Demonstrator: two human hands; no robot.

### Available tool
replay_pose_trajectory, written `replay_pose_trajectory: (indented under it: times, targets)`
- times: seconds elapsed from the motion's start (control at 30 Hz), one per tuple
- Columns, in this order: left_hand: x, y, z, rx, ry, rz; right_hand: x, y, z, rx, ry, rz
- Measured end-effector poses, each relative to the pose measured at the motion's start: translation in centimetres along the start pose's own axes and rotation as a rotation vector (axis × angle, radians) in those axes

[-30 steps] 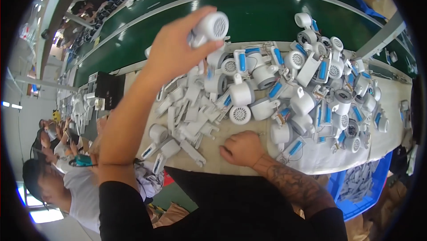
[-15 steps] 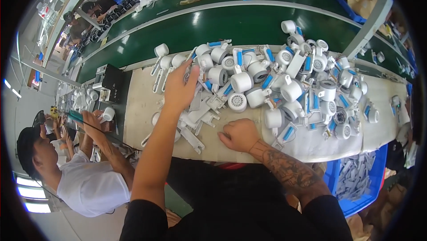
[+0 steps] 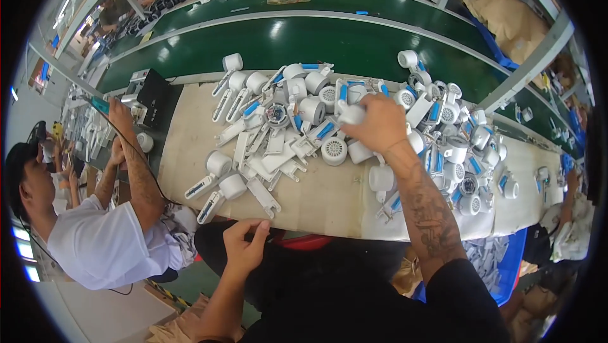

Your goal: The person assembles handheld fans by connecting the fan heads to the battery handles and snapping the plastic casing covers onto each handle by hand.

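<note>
A pile of white fan-like units covers the middle of the worktable, many with round grilles, handles and blue cells. Reaching into it, my right hand has thumb and fingers closed on a white cylindrical fan housing, partly hidden by the fingers. My left hand hovers by the table's front edge, loosely curled, its thumb apart from the fingers and nothing seen in it. Nearest to it are a loose white handle piece and two white units with long handles, one with its round head close by.
Beyond the paper-covered table runs a green conveyor with metal rails. A blue bin of grey-white strips stands at lower right. A co-worker in a white shirt sits at left, holding a teal tool near a black box.
My left hand has drawn back from the pile to the table's front edge. My right hand has reached forward into the pile and taken hold of a fan housing. Two long-handled units now show at front left.
</note>
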State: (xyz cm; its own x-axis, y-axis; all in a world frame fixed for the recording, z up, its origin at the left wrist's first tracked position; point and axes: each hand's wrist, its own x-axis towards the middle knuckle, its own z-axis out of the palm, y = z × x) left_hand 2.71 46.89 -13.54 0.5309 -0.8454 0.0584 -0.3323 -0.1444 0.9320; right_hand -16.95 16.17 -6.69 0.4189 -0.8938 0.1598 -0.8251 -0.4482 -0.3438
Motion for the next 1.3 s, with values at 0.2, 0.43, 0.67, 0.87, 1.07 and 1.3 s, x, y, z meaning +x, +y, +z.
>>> replay_pose_trajectory:
  times: [0.2, 0.43, 0.67, 0.87, 1.07, 1.3]
  targets:
    - [4.4, 4.6, 2.4, -0.016, -0.06, 0.134, -1.9, -0.9, -6.9, 0.833, -0.024, -0.095]
    - [9.8, 10.9, 7.5, -0.056, -0.051, 0.569, -6.2, -4.4, -8.1, 1.328, -0.214, 0.035]
    - [9.8, 9.6, 6.6, -1.268, -0.594, -0.434, -6.4, -4.2, -5.8, 1.403, -0.168, 0.118]
    - [9.6, 9.1, 5.0, -1.437, -0.569, -0.335, -5.5, -5.3, -5.1, 1.398, -0.182, 0.007]
    - [9.8, 11.1, 3.8, -0.993, -0.566, -0.316, -4.9, -5.9, -5.9, 1.423, -0.276, -0.183]
    - [9.0, 11.8, 4.0, -0.9, -0.557, -0.257, -4.2, -5.6, -6.2, 1.407, -0.32, -0.187]
